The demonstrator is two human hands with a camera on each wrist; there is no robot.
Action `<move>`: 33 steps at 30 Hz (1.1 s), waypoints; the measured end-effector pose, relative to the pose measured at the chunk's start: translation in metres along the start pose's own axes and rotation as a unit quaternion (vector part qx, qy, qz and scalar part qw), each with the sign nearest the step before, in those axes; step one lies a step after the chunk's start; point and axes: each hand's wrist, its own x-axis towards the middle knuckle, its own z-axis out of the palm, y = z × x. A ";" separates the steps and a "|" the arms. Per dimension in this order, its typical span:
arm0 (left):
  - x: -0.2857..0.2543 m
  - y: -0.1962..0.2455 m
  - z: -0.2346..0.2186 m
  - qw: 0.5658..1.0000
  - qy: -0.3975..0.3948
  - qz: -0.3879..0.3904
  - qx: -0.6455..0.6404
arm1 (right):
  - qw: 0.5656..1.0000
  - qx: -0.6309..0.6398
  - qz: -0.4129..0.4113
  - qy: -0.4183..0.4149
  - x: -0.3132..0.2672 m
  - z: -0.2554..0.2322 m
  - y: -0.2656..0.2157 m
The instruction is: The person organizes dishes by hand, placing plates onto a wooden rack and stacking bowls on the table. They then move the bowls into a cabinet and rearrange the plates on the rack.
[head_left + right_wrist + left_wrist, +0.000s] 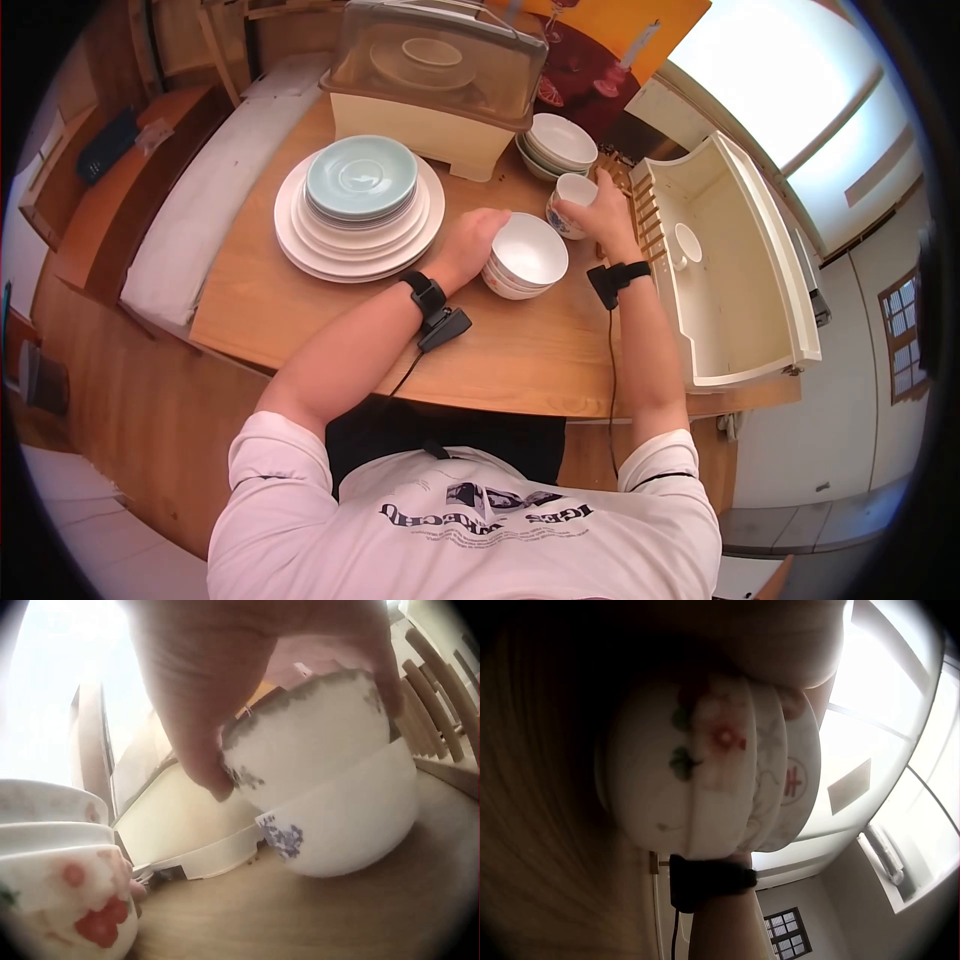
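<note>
One white printed T-shirt (pixel 470 540), worn by the person, before a wooden table (pixel 480 365). One nested stack of white flowered bowls (pixel 515 290), upright on the table; left hand (pixel 470 245) curled round its left and far side. One stack of plates (pixel 290 235), to the left, pale blue-green plates (pixel 360 175) on top of white. One open cream case (pixel 740 345), at the right, a white cup (pixel 686 245) inside, wooden slats (pixel 648 215) along its near-left side. Two small white bowls beyond the flowered stack: upper bowl (pixel 315 739), tilted in the lower bowl (pixel 349 817), gripped by the right hand (pixel 606 218) between thumb and fingers. One stack of wider bowls (pixel 562 140), farther back. One cream box (pixel 420 130), with translucent brown lid (pixel 440 85), at the table's far side.
</note>
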 end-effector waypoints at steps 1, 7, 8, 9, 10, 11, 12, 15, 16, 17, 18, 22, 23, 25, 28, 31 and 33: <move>0.000 0.004 -0.001 1.000 -0.011 -0.010 0.001 | 0.999 -0.017 -0.020 0.042 0.000 -0.002 -0.002; 0.002 0.002 -0.003 1.000 -0.018 -0.010 -0.006 | 0.934 0.352 -0.011 -0.060 -0.010 -0.028 -0.023; 0.004 -0.003 -0.003 0.999 -0.024 -0.016 -0.021 | 0.924 0.367 -0.028 -0.104 -0.019 -0.031 -0.026; 0.004 -0.004 -0.003 0.999 -0.024 -0.023 -0.024 | 0.912 0.381 -0.046 -0.146 -0.030 -0.039 -0.037; 0.004 -0.003 -0.003 0.999 -0.025 -0.030 -0.027 | 0.935 0.304 -0.065 -0.169 -0.043 -0.050 -0.056; 0.004 -0.002 -0.003 0.999 -0.027 -0.036 -0.031 | 0.948 0.256 -0.108 -0.158 -0.052 -0.052 -0.066; 0.004 -0.002 -0.003 0.999 -0.029 -0.029 -0.032 | 0.956 0.207 -0.150 -0.146 -0.059 -0.052 -0.073; 0.002 0.002 -0.003 0.999 -0.031 -0.014 -0.041 | 0.959 0.152 -0.204 -0.128 -0.069 -0.042 -0.079; 0.000 0.006 -0.002 0.998 -0.030 -0.012 -0.050 | 0.959 0.151 -0.203 -0.132 -0.071 -0.039 -0.079; -0.002 0.010 -0.002 0.998 -0.030 -0.009 -0.060 | 0.958 0.151 -0.202 -0.135 -0.073 -0.037 -0.079; -0.003 0.011 -0.001 0.998 -0.026 -0.010 -0.060 | 0.958 0.148 -0.202 -0.138 -0.075 -0.035 -0.078; -0.001 0.007 -0.001 0.998 -0.028 0.004 -0.065 | 0.958 0.145 -0.201 -0.147 -0.078 -0.033 -0.079; 0.000 0.004 -0.001 0.997 -0.031 0.012 -0.067 | 0.957 0.145 -0.201 -0.149 -0.078 -0.033 -0.079; -0.001 0.007 -0.002 0.998 -0.031 0.010 -0.061 | 0.956 0.154 -0.204 -0.145 -0.079 -0.029 -0.076; 0.001 0.002 -0.003 0.998 -0.029 0.016 -0.047 | 0.953 0.157 -0.220 -0.137 -0.080 -0.030 -0.075; 0.004 -0.004 -0.004 0.999 -0.027 0.019 -0.026 | 0.955 0.231 -0.158 -0.101 -0.062 -0.017 -0.047; 0.003 -0.002 -0.003 0.999 -0.030 0.014 -0.032 | 0.967 0.230 -0.095 -0.057 -0.041 -0.006 -0.018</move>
